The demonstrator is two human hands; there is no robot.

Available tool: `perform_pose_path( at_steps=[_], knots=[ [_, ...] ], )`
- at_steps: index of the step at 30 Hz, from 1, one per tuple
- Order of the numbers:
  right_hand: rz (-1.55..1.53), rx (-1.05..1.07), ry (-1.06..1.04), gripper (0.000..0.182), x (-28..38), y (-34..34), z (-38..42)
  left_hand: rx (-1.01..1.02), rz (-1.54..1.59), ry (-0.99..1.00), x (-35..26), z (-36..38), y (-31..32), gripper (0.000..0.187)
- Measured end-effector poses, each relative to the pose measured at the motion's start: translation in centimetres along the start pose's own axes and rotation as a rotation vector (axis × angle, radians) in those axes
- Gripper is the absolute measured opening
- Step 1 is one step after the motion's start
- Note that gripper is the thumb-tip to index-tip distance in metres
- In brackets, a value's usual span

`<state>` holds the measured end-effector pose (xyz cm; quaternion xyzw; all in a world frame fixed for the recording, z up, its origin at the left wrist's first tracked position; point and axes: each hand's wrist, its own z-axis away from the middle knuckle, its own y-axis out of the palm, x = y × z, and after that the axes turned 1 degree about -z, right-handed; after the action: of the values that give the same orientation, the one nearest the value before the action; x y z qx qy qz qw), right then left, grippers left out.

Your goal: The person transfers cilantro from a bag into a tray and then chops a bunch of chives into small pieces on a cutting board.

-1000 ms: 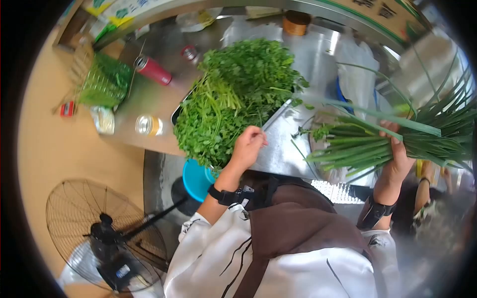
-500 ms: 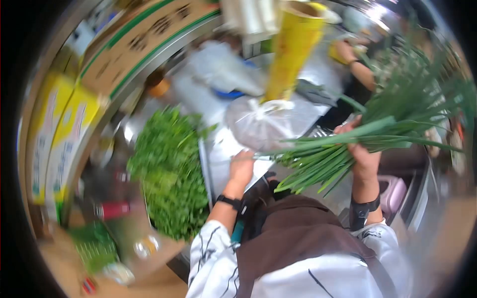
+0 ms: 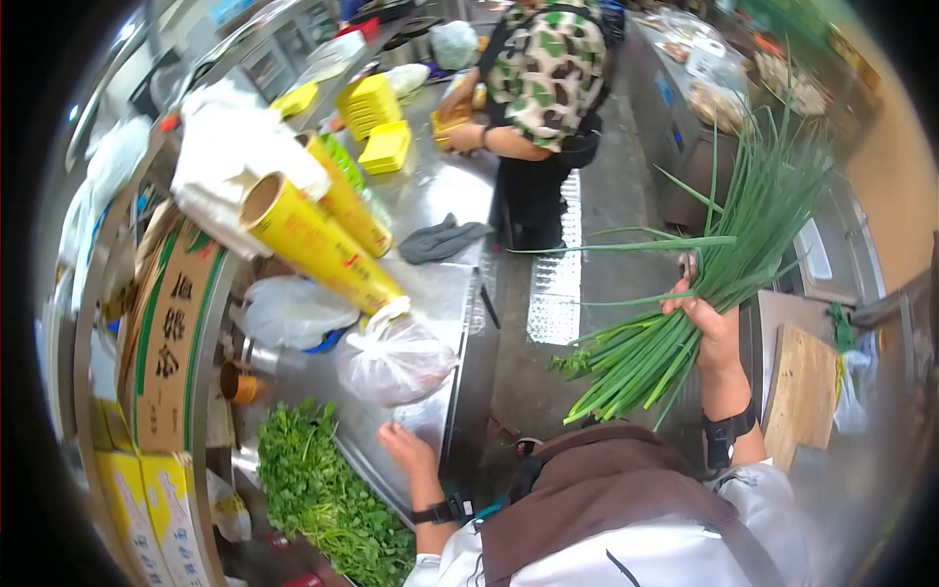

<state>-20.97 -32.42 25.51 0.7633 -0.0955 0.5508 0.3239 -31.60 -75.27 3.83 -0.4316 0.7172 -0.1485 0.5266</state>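
Note:
A large bunch of green onions (image 3: pixel 729 269) is gripped in my right hand (image 3: pixel 709 321), raised over the floor at the right. Its white-green stalk ends point down and left, and the long leaves fan upward. My left hand (image 3: pixel 407 452) is empty, with fingers partly stretched, over the near edge of the steel table. Left of it lies a heap of leafy green herbs (image 3: pixel 323 494). Beyond my left hand sits a knotted clear plastic bag (image 3: pixel 396 364) with contents I cannot make out.
Yellow film rolls (image 3: pixel 318 245) lean over the steel table (image 3: pixel 455 201), near a grey cloth (image 3: pixel 442 240). A person in a camouflage shirt (image 3: pixel 548 73) handles yellow trays (image 3: pixel 386 147) at the far side. Cardboard boxes (image 3: pixel 176 338) stand left; a wooden board (image 3: pixel 800 386) is at right.
My view has swung toward the aisle, bringing the other person fully into sight. The green onions stay in my right hand, now held more upright. My left hand remains by the table edge.

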Motion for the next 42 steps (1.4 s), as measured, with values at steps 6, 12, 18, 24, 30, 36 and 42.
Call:
perform_pose_path(
  at_steps=[6,12,18,24,30,36,42],
  knots=[
    [0.195,-0.206,0.058,0.038,4.6,-9.9,0.6,0.182,0.661,-0.577,-9.0,0.2,2.6,0.015],
    [0.253,-0.489,0.029,0.025,7.5,-22.7,3.8,0.751,0.951,-0.624,-21.8,0.5,11.6,0.011],
    [0.554,-0.822,0.025,0.032,14.0,-30.5,8.0,1.340,1.147,-0.577,-34.3,3.0,19.3,0.010],
    [1.186,-1.051,0.120,0.043,20.6,-35.7,11.4,1.648,0.998,-0.515,-42.6,8.7,24.1,0.008],
    [1.941,-1.078,0.513,0.028,16.8,-43.1,11.6,1.806,0.839,-0.471,-47.7,12.4,27.6,0.009],
    [1.895,-0.892,0.691,0.023,6.2,-51.5,13.0,1.922,0.799,-0.297,-52.2,12.3,31.0,0.011],
    [1.636,-0.873,0.882,0.071,7.7,-49.2,10.9,2.028,0.687,-0.229,-55.9,13.9,32.9,0.014]
  ],
)
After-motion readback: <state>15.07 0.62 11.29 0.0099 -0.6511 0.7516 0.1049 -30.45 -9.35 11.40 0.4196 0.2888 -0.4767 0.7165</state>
